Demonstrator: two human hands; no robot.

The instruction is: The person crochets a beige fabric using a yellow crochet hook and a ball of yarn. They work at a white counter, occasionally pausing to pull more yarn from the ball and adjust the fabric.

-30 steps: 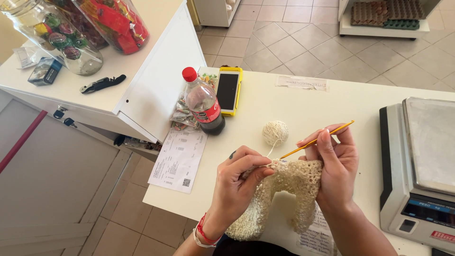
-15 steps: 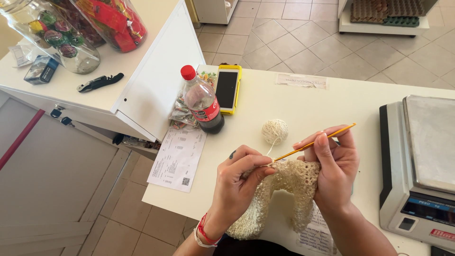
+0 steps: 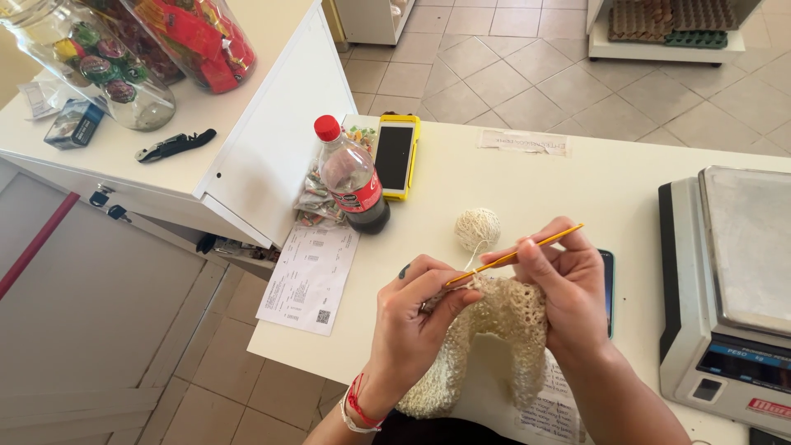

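The person's right hand [image 3: 568,288] pinches a thin orange crochet hook [image 3: 515,255] between thumb and fingertips, its tip pointing left into the top edge of a cream crocheted piece [image 3: 494,330], which hangs over the near edge of the white table [image 3: 527,177]. The left hand [image 3: 416,317] is closed on the upper left edge of that piece, thumb and forefinger nipping fabric and strand just beside the hook's tip. The work looks light, soft and floppy, open-meshed enough to stretch or snag, so it seems best held near the live stitch, as both hands do; the hook looks stiff, slim and smooth, and would slip if gripped loosely. One strand runs up from the stitch to a single small ball of cream yarn [image 3: 478,227], which would likely roll at a tug. Counted on the table: one hook, one crocheted piece, one ball, one dark soda bottle with a red cap [image 3: 353,177], one phone in a yellow case [image 3: 395,156], a second phone [image 3: 607,288] partly hidden behind the right hand, and one weighing scale [image 3: 733,288].
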